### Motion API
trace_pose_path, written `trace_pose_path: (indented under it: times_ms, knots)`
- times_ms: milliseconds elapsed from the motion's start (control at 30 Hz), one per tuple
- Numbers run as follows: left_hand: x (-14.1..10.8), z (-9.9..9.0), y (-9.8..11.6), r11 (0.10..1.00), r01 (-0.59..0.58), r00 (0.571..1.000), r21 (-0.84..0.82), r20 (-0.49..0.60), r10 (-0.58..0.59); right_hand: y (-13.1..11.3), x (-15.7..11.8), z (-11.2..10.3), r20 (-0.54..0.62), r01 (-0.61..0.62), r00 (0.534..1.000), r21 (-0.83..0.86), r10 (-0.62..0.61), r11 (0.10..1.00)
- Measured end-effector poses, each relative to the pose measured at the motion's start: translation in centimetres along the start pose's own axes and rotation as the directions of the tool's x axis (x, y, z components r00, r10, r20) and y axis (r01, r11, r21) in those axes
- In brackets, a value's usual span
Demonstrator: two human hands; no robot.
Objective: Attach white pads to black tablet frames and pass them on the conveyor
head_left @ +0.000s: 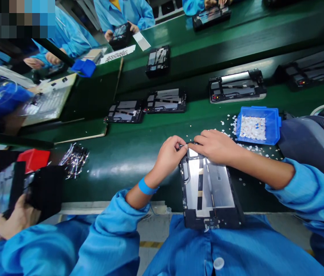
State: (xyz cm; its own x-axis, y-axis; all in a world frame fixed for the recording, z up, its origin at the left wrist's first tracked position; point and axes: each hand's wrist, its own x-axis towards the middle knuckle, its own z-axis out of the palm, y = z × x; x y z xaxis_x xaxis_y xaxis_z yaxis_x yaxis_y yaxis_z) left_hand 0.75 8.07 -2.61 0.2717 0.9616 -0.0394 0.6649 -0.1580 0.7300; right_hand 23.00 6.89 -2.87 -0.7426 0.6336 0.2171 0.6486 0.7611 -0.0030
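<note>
An opened tablet (222, 184), its inner metal plates and dark strips showing, lies partly over the bench's near edge in front of my body. At its far left corner my left hand (168, 152) is closed in a pinch, a blue band round the wrist. My right hand (215, 146) lies over the tablet's far end, fingers bent together and their tips meeting the left fingertips. A tiny pale bit shows between the fingertips, too small to name. Beyond my right hand stands a blue bin (274, 124) of small white pieces, with more of them scattered around it.
Several opened tablets sit on the green bench, among them one (166, 100) ahead and another (238, 86) farther right. A grey machine (308, 142) stands at right. Thin strips (74, 160) lie left near a red bin (34, 160). A co-worker's hand (15, 220) holds a device at left; others work opposite.
</note>
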Motion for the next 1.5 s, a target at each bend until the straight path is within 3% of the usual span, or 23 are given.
trace_pose_path:
  times_ms: [200, 400, 600, 767, 900, 1033, 1100, 1167, 1233, 1300, 1400, 1500]
  knots:
    - [0.6, 0.3, -0.1, 0.942, 0.191, 0.981, -0.275, 0.014, -0.195, 0.1, -0.2, 0.2, -0.009, 0.009, 1.000, 0.014, -0.009, 1.000]
    - [1.2, 1.1, 0.1, 0.778, 0.339, 0.940, -0.529, 0.157, -0.303, 0.0, -0.3, 0.2, -0.026, 0.017, 1.000, -0.013, -0.017, 1.000]
    - [1.6, 1.1, 0.2, 0.811, 0.293, 0.956, -0.506, 0.134, -0.262, 0.0, -0.3, 0.5, -0.038, 0.011, 0.999, -0.012, -0.012, 1.000]
    - [2.1, 0.5, -0.2, 0.823, 0.322, 0.943, -0.467, 0.238, -0.234, 0.1, -0.7, 0.9, -0.060, -0.003, 0.998, 0.012, 0.004, 1.000]
    - [1.5, 0.5, -1.0, 0.925, 0.147, 0.986, -0.351, 0.121, -0.111, 0.1, -0.7, 1.1, -0.069, 0.003, 0.998, 0.007, -0.003, 1.000]
    - [0.9, 0.7, -1.2, 0.970, 0.081, 0.994, -0.230, 0.095, -0.060, 0.3, -0.3, 1.2, -0.102, 0.004, 0.995, 0.014, -0.003, 1.000]
    - [0.0, 0.3, -1.1, 0.989, 0.018, 0.999, -0.145, 0.041, -0.012, 0.3, -1.0, 0.8, -0.146, -0.021, 0.989, 0.036, 0.026, 0.999]
    - [-1.9, -0.3, -1.1, 0.992, -0.001, 0.999, -0.124, -0.050, -0.005, 0.1, -2.8, 0.0, -0.207, -0.144, 0.965, 0.096, 0.161, 0.985]
    - [-4.9, -0.8, -1.5, 0.983, 0.061, 0.992, -0.174, -0.098, -0.079, -0.8, -5.4, -1.0, -0.199, -0.371, 0.893, 0.178, 0.402, 0.911]
    - [-8.2, -0.8, -2.1, 0.969, 0.131, 0.991, -0.208, -0.008, -0.136, -2.3, -7.9, -2.3, -0.063, -0.553, 0.811, 0.241, 0.582, 0.797]
    - [-11.8, 0.2, -2.3, 0.976, 0.084, 0.987, -0.199, 0.154, -0.054, -5.1, -9.1, -4.2, 0.175, -0.599, 0.799, 0.317, 0.575, 0.736]
    - [-12.7, 1.0, -1.8, 0.951, 0.078, 0.996, -0.298, 0.068, -0.061, -5.8, -6.5, -5.8, 0.242, -0.564, 0.824, 0.431, 0.512, 0.704]
